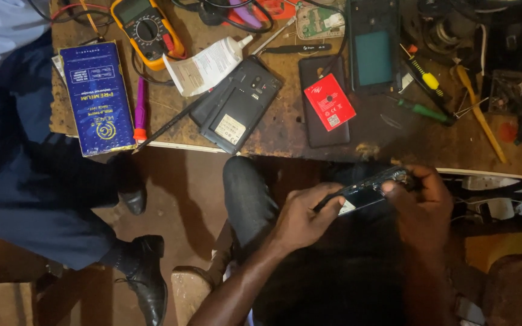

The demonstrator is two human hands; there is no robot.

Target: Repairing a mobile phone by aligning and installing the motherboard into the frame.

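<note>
Below the table edge, over my lap, I hold a dark opened phone (370, 188) edge-up between both hands. My right hand (421, 202) grips its right end, thumb on top. My left hand (303, 217) pinches a thin dark tool (327, 202) against the phone's left end. Whether the tool tip is inside the phone is hard to tell in the dim light.
On the worn wooden table (285, 130): a blue box (98, 96), yellow multimeter (147, 30), white glue tube (209, 63), black phone back with battery (237, 105), phone with red battery (328, 102), dark phone frame (373, 45), screwdrivers (424, 75). Another person's legs and black shoes (143, 278) are at left.
</note>
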